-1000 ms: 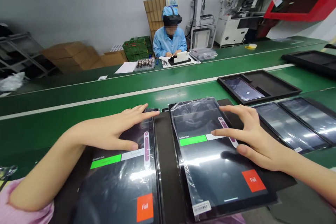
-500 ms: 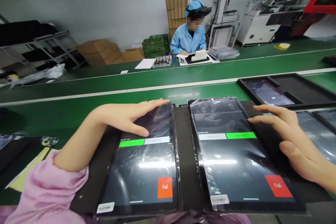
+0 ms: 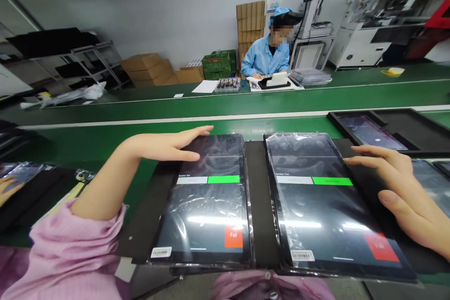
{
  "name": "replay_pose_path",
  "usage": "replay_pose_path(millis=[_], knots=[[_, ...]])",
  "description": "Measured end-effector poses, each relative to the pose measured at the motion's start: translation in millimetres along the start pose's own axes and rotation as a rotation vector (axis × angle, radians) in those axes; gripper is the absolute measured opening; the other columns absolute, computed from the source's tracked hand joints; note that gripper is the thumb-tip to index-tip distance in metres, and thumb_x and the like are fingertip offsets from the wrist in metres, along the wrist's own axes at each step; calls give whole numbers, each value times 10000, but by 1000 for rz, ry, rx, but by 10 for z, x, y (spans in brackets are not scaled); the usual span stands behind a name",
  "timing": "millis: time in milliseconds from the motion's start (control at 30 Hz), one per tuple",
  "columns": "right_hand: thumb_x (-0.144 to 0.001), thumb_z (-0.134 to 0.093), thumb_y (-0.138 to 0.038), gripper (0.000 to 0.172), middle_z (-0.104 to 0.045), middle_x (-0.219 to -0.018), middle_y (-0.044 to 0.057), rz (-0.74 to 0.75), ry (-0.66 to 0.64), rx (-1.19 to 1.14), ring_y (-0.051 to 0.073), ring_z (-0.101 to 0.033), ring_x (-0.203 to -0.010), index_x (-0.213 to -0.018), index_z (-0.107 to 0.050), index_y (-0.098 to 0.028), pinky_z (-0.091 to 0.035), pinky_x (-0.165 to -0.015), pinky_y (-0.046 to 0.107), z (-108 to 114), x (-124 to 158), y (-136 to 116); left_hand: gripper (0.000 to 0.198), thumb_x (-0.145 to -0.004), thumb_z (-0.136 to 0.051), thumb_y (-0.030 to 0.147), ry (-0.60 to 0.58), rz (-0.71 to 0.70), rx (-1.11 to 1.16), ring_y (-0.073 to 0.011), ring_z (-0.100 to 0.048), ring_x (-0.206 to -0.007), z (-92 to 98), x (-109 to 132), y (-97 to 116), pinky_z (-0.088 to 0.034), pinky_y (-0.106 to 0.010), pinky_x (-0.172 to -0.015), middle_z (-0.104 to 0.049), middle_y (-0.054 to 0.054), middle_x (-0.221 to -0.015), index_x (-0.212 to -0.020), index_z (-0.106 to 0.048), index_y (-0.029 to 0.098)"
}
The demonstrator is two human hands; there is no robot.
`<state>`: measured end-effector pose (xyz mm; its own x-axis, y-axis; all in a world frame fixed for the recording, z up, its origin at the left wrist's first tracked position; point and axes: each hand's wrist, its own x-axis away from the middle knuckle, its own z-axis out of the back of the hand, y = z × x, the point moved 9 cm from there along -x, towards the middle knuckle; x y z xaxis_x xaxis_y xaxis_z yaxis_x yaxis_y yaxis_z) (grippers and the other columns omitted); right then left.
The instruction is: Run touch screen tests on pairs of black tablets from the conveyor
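Note:
Two film-covered tablets lie side by side on a black mat (image 3: pixel 259 206). Both screens read "Speaker Test", with a white and a green bar and a red "Fail" square. My left hand (image 3: pixel 168 146), fingers stretched, is at the upper left edge of the left tablet (image 3: pixel 207 206); its thumb is over the screen's top. My right hand (image 3: pixel 404 187) hovers at the right edge of the right tablet (image 3: pixel 316 206), fingers apart and slightly bent, holding nothing. On each tablet a barcode label (image 3: pixel 161 252) sits at the lower left corner.
A black tray (image 3: pixel 415 126) with a device in it lies at the right. Another person's hand (image 3: pixel 9 187) touches a device at the far left. Across the green bench (image 3: pixel 140 112), a person in blue (image 3: pixel 265 56) sits near green crates (image 3: pixel 220 63).
On the left tablet the green bar has switched from the left side to the right. My left thumb has lifted away from the bars. The camera view has shifted slightly left.

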<state>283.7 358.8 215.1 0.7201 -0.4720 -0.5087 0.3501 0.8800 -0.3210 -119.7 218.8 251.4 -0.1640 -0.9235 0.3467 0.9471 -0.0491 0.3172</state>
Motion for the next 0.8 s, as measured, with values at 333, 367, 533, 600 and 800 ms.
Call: replay_pose_path(millis=[333,367,533,600,800], knots=[[-1032,-424,-559,479,-609,-1424,105,217,-93,-28,390,-581,-1279,-1485,-537,-450,-503,-1032,626,-37,-166,-390,784,-1036,-466,650,126,129,198,-317,-399,-1550,-139,369,-578,-367,-479,-1251,-354,-177,-1715,-1660,-256,223],[-1032,-433,-572,494,-621,-1424,98,284,-143,-33,381,-591,-1268,-1500,-541,-458,-508,-1035,618,-80,-197,-529,780,-1032,-479,641,135,119,199,-320,-405,-1542,-147,349,-561,-372,-477,-1248,-366,-180,-1705,-1651,-260,221],[-1027,-419,-667,557,-622,-1459,114,462,-293,7,389,-570,-1314,-1524,-562,-460,-452,-1094,692,-268,-325,-1123,781,-1007,-496,607,123,135,117,-349,-422,-1510,-157,276,-474,-362,-484,-1252,-427,-202,-1632,-1610,-266,168],[-1033,-453,-632,491,-608,-1479,113,477,-304,27,392,-555,-1333,-1444,-648,-447,-415,-1115,720,-267,-360,-1174,814,-1003,-479,601,124,167,57,-364,-323,-1572,-162,258,-398,-307,-514,-1279,-321,-211,-1694,-1633,-203,166],[-1054,-460,-523,373,-611,-1428,78,120,-99,-33,364,-553,-1330,-1166,-790,-387,-409,-1157,655,-85,-514,-234,853,-1020,-472,611,126,128,-117,-396,95,-1646,-160,-72,239,-7,-729,-1264,90,-166,-1793,-1696,-57,296]])
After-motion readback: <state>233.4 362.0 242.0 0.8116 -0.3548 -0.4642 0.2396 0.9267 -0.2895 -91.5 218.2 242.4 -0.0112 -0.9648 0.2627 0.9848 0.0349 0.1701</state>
